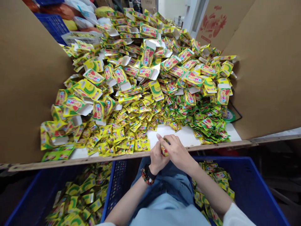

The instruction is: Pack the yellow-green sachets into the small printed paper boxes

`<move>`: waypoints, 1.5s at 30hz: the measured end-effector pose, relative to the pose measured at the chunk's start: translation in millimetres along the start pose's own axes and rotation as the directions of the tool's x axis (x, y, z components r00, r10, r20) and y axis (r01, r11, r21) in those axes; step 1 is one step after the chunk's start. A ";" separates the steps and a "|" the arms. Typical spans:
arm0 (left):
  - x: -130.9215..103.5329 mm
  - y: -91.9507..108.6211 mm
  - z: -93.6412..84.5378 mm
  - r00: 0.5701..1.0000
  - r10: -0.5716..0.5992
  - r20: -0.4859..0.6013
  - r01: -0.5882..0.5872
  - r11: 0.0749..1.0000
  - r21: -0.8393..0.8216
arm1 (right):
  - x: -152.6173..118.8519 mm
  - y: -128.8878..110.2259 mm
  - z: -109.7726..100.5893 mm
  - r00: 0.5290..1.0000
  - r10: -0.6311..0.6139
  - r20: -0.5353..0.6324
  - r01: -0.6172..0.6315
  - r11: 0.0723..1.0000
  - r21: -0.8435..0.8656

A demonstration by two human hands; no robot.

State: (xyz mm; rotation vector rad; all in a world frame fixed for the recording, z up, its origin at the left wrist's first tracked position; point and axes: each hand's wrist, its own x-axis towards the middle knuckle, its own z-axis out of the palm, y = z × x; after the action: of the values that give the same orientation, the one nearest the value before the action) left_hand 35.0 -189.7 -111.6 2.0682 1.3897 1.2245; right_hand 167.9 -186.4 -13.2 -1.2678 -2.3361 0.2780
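My left hand [158, 158] and my right hand [176, 150] meet at the table's front edge, both closed around a small yellow-and-red candy box [164, 151]. Most of the box is covered by my fingers. A thin dark thing shows at the fingers of my right hand; I cannot make out what it is. Just beyond my hands is a strip of white tabletop [162, 129]. Yellow sachets [118, 134] lie heaped to the left of my hands, green sachets [208, 124] to the right.
A tall pile of open candy boxes [148, 53] covers the back. Cardboard walls stand at left [25, 78] and right [270, 69]. Below the wooden edge [77, 162], blue crates at left [108, 191] and right [258, 188] hold filled-looking boxes. A tape roll [229, 116] lies at right.
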 end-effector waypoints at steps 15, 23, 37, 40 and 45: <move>5.1 6.9 -3.5 0.998 -0.037 -0.042 0.037 0.999 -0.020 | -6.9 -10.4 26.3 0.880 0.152 -0.451 -0.193 0.980 -0.047; -1.1 3.3 -0.4 0.999 -0.008 -0.043 0.007 1.000 -0.022 | -22.0 -13.1 39.1 0.897 0.261 -0.356 -0.147 0.937 0.316; 0.3 -1.5 4.2 0.998 0.054 -0.011 -0.054 0.998 -0.011 | -17.9 -7.2 50.0 0.866 0.476 -0.156 -0.211 0.629 0.749; 2.3 1.6 3.5 1.000 -0.002 0.022 0.002 1.000 0.013 | -15.4 -6.7 49.5 0.806 0.580 -0.121 -0.289 0.564 0.774; 0.5 -2.0 6.6 1.000 -0.010 0.009 0.010 1.000 0.001 | -15.7 -1.9 50.4 0.861 0.485 -0.150 -0.236 0.644 0.727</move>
State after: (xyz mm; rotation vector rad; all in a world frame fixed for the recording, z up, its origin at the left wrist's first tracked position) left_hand 39.3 -187.3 -116.5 2.0629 1.3954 1.2089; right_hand 149.2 -198.4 -61.1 -1.2434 -1.4204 0.9043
